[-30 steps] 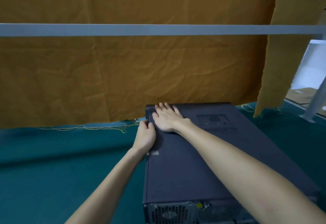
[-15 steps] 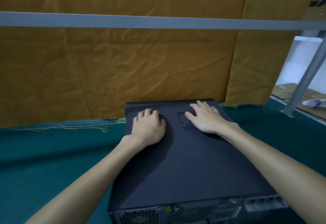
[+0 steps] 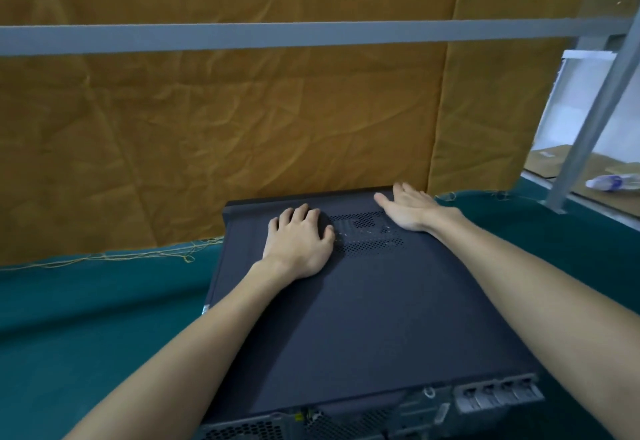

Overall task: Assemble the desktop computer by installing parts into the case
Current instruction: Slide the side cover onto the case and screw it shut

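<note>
Now both hands lie flat, holding nothing: left hand (image 3: 298, 245) and right hand (image 3: 410, 210) press the computer case (image 3: 363, 318) lid's far end. Its long side runs back toward the person.

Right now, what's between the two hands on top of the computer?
In the head view, a patch of small vent holes in the case's side panel lies between the left hand and right hand.
</note>
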The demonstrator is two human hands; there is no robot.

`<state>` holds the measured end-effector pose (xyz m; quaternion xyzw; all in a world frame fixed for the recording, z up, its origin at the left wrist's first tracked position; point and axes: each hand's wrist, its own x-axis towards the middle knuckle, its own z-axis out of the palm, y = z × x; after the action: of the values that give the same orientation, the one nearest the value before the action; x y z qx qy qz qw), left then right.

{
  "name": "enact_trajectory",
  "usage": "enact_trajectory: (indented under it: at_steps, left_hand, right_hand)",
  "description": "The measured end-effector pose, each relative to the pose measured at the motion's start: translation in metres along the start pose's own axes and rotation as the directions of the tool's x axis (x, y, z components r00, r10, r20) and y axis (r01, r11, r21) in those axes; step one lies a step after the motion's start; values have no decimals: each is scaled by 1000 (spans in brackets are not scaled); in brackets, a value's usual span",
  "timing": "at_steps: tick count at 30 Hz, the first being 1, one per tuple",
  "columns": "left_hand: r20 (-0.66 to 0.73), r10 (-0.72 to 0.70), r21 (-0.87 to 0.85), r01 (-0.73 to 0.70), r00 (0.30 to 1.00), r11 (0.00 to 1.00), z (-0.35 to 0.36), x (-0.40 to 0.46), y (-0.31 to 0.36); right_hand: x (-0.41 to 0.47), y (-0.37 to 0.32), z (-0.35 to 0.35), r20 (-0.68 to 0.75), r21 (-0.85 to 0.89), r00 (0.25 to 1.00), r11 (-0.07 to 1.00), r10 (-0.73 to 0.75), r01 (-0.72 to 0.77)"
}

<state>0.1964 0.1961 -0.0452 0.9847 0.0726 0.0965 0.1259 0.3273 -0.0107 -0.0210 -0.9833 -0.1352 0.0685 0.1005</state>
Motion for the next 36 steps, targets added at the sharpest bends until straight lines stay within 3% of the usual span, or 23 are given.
enact_trajectory:
  at_steps: [3, 7, 13, 22, 24, 27, 31, 33, 36]
  left_hand:
    - [-6, 3, 2, -3, 1000, 1000, -2, -1, -1]
    - [14, 2, -2, -2, 1000, 1000, -6, -2, -1]
    - [-24, -35, -4, 35, 999, 999, -14, -15, 20]
    - [-4, 62, -61, -62, 998, 996, -8, -57, 45]
    - [-10, 56, -67, -57, 998, 996, -9, -60, 45]
    - [-24, 79, -90, -81, 997, 993, -11, -63, 43]
    - [-31, 69, -83, -72, 997, 994, -13, -66, 48]
    - [-39, 80, -95, -84, 996, 992, -14, -67, 54]
    - [-33, 190, -155, -193, 981, 969, -12, -66, 65]
  right_hand:
    - [-9, -7, -5, -29, -22, 1000, 1000, -1, 1]
    - [-61, -1, 4, 37, -70, 999, 997, -39, 41]
    - [-128, 9, 16, -57, -34, 992, 994, -109, 107]
    - [-206, 15, 29, -127, 8, 989, 997, -73, 75]
    - [-212, 11, 27, -205, 24, 975, 996, -79, 86]
    - [-232, 5, 35, -422, 2, 898, 990, -129, 143]
    - [-249, -2, 57, -462, -95, 867, 982, -188, 163]
    - [-249, 1, 55, -467, -38, 865, 981, -184, 188]
    - [-247, 13, 46, -489, 314, 870, 917, -67, 248]
